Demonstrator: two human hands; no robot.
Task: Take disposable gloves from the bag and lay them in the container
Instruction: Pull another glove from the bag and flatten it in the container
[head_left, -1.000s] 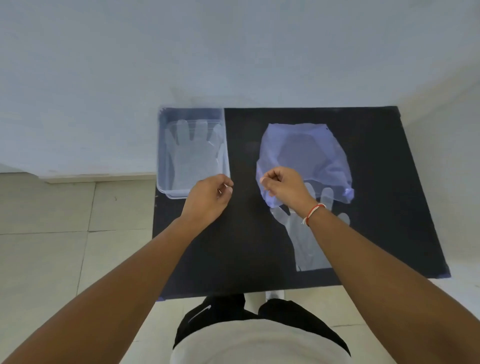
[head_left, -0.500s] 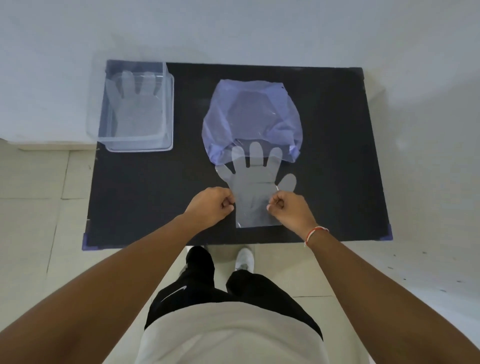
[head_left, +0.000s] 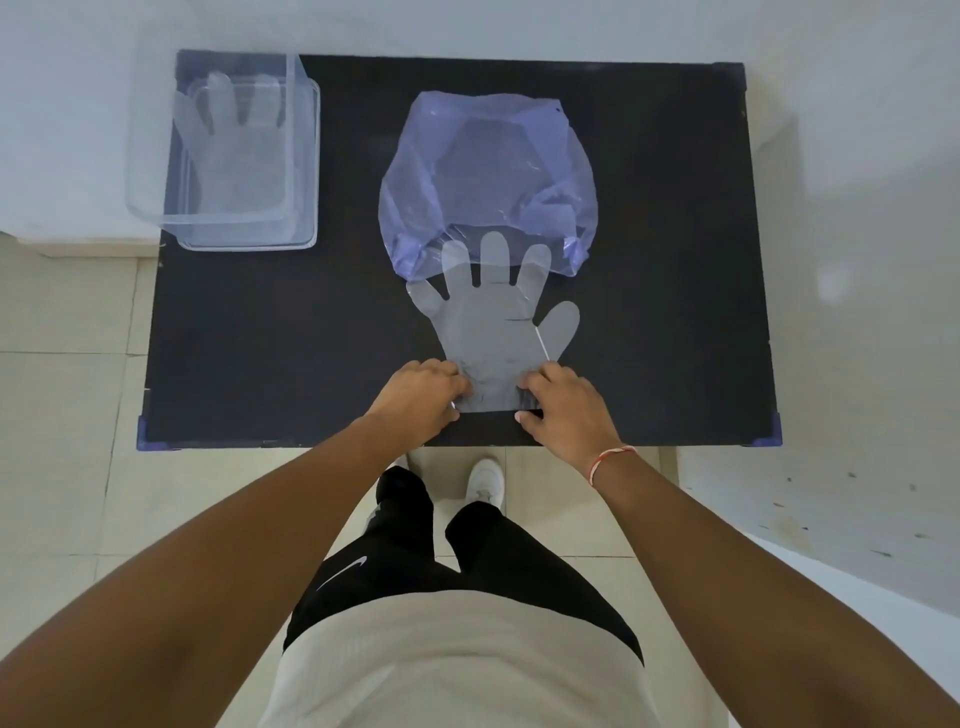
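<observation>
Glove (head_left: 488, 327) lay flat on the black table (head_left: 291, 338), palm near the front edge, fingertips overlapping the mouth of the purple bag (head_left: 485, 171) beyond it; whether the tips were inside the mouth or merely on top could not be told. Left hand (head_left: 415, 397) and right hand (head_left: 563, 408) each pinched a corner of the cuff, fingers closed narrowly on the film. Judged: thin, limp, nearly weightless plastic, likely clingy and prone to folding or catching air when lifted; the two cuff corners looked the right hold, since they keep it spread. A thin pale streak, perhaps a crease or a loose strip, ran near the thumb base. Clear container (head_left: 244, 208) stood at the far-left corner of the table, well apart from the glove, with one glove already lying flat in it. Nothing stood on the table between glove and container. Possible snags, judged: fingertips dragging the bag mouth along, and the container's raised near wall, which the hanging glove must clear. Beyond the table: tiled floor, pale wall
</observation>
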